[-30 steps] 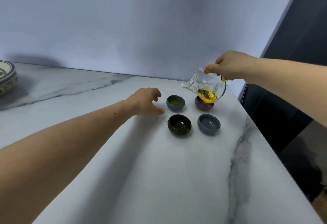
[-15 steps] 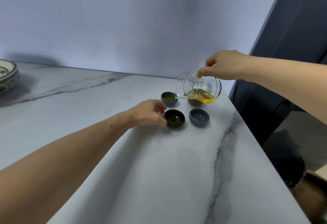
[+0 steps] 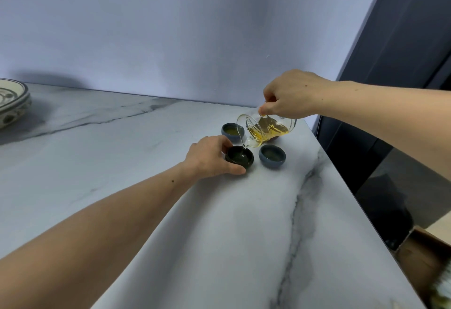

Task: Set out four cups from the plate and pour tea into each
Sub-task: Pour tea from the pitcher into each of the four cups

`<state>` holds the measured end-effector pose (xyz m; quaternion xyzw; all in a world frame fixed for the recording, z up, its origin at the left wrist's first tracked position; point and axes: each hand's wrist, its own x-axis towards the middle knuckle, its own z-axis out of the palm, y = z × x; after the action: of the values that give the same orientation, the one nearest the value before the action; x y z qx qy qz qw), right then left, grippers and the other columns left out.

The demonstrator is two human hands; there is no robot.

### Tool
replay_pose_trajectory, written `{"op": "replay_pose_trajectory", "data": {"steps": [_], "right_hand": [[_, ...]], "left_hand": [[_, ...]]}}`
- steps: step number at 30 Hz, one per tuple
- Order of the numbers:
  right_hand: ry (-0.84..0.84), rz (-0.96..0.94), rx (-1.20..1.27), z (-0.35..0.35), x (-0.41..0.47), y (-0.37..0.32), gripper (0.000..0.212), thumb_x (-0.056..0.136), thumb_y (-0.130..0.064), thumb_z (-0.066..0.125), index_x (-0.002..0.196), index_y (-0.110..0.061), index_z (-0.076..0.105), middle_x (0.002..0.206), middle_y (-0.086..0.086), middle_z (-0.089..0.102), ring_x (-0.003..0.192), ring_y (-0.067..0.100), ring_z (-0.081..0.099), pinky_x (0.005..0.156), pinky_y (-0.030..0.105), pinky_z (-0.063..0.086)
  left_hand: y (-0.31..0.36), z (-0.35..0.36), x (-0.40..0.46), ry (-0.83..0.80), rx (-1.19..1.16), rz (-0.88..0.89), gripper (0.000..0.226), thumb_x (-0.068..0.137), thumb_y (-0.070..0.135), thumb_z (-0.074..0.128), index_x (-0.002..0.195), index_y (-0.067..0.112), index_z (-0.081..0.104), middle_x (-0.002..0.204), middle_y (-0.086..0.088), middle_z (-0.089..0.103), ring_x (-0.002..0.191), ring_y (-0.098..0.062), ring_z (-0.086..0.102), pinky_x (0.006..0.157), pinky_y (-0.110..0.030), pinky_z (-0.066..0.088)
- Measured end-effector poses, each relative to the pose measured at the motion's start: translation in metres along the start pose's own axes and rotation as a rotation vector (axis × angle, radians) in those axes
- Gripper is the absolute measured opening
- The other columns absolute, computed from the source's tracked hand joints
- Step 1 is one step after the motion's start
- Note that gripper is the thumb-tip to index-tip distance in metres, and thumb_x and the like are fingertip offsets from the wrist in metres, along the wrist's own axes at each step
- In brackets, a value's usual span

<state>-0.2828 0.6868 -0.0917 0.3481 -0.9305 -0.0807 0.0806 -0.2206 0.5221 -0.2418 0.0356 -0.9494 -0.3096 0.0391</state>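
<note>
Tea now runs from the glass pitcher (image 3: 267, 130) into the black cup (image 3: 239, 157); half a second ago we saw the pitcher held nearly level above the far cups, and now it has tipped steeply, its spout lowered to the black cup's rim. Our left hand (image 3: 211, 158), which was only nearing that cup, now grips it, thumb curled along its near side and fingers round its far left side. The camera has also drifted, so the whole group sits a little lower in view.

Our right hand (image 3: 291, 96) comes in from 3 o'clock, wrist raised, knuckles up, fingers pinching the pitcher at its top edge; the amber liquid pools toward the spout. The left forearm stretches from 7 o'clock across the marble desk (image 3: 219, 235) to the cups.

Near blue cup (image 3: 272, 156) stands just beside the black one, at its 3 o'clock, and we see greenish liquid in it. Far blue cup (image 3: 232, 130) stands at the black cup's 12 o'clock, also holding liquid. We cannot make out the fourth cup, hidden behind the pitcher. Patterned plate (image 3: 13, 103) rests well apart at the desk's 9 o'clock edge.
</note>
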Motion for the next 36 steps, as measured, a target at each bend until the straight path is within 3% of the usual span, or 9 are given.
{"op": "replay_pose_trajectory", "data": {"steps": [8,12,36], "right_hand": [[0.037,-0.066,-0.111,-0.003,-0.002,-0.008,0.029,0.088,-0.05,0.05,0.076,-0.024,0.055,0.072,-0.002,0.052,0.078,0.025,0.055,0.054,0.027,0.032],[0.035,-0.071,-0.143,-0.006,-0.003,-0.009,0.029,0.087,-0.052,0.05,0.076,-0.025,0.055,0.074,-0.001,0.05,0.079,0.026,0.055,0.059,0.03,0.037],[0.093,-0.092,-0.269,-0.014,-0.004,-0.018,0.037,0.089,-0.049,0.046,0.088,-0.018,0.065,0.081,0.006,0.058,0.078,0.027,0.057,0.062,0.033,0.044]], "left_hand": [[0.001,0.0,-0.003,-0.02,-0.029,-0.015,0.073,0.061,0.056,0.08,0.121,0.024,0.057,0.119,0.003,0.065,0.112,-0.018,0.057,0.099,-0.043,0.046],[0.003,0.0,-0.005,-0.027,-0.027,-0.017,0.072,0.063,0.055,0.08,0.123,0.023,0.055,0.121,0.002,0.064,0.112,-0.018,0.056,0.097,-0.043,0.048],[0.003,0.0,-0.005,-0.028,-0.027,-0.042,0.071,0.064,0.054,0.079,0.123,0.025,0.056,0.121,0.003,0.064,0.115,-0.019,0.055,0.101,-0.044,0.043]]}}
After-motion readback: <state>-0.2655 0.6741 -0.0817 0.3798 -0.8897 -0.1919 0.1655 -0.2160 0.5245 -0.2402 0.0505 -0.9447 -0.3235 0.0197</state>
